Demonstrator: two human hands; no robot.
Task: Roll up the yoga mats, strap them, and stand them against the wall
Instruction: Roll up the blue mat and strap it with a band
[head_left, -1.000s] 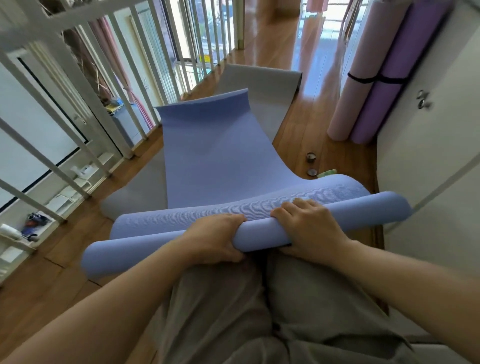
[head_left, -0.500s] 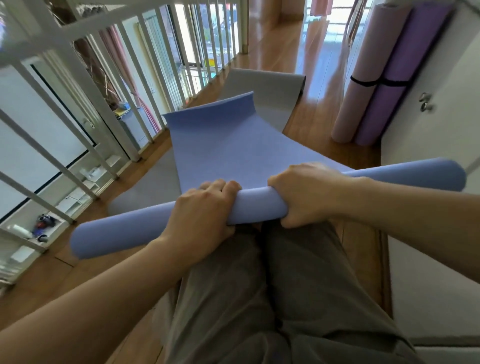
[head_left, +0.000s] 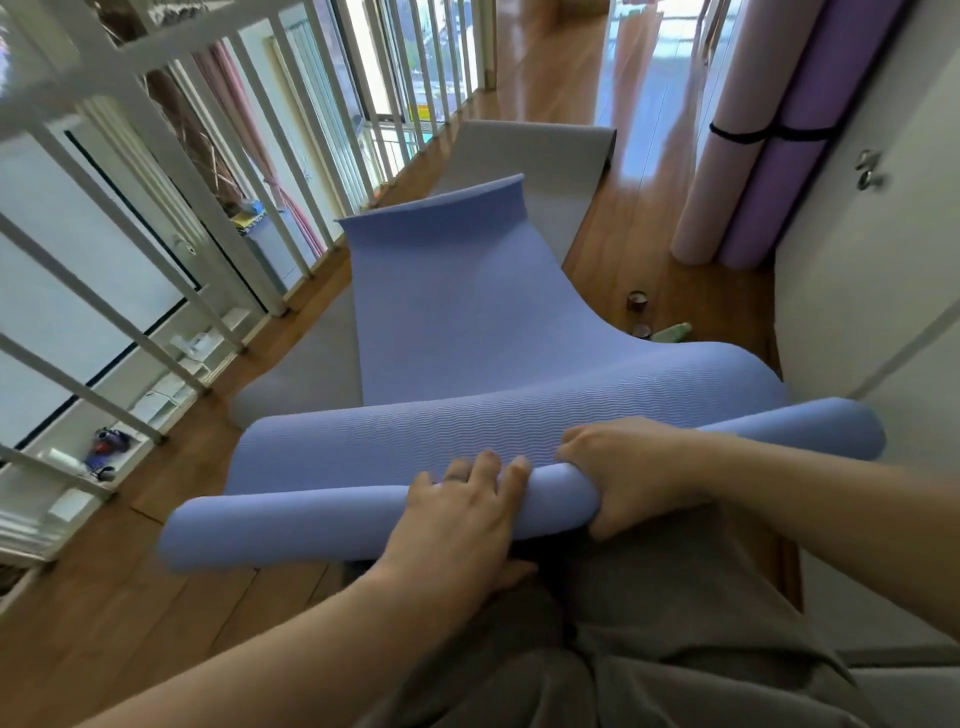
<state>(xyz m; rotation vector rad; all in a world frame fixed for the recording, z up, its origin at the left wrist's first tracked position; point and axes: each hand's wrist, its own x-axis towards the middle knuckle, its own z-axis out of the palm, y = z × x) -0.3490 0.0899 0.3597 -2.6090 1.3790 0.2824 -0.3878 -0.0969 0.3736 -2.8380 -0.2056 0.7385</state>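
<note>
The blue ribbed foam yoga mat (head_left: 467, 322) is partly rolled. A slim roll lies crosswise over the person's lap, and most of its length runs loose from there down to the wooden floor (head_left: 130, 597), the far edge curling up. The right hand (head_left: 628, 478) grips the roll with fingers curled round it. The left hand (head_left: 457, 525) lies just beside it, fingers draped over the top and thumb tucked beneath.

Under the loose length, a flat grey yoga mat (head_left: 530, 156) lies spread and unrolled. Further out, a pale pink rolled mat (head_left: 727, 104) and a purple rolled mat (head_left: 800, 156) stand side by side against the white wall (head_left: 857, 291), each banded by a black strap (head_left: 737, 136).

By my reading, two mats are finished. The blue one is early in its rolling, with strapping and standing left, and the grey one is untouched. I cannot make out a spare strap.
</note>
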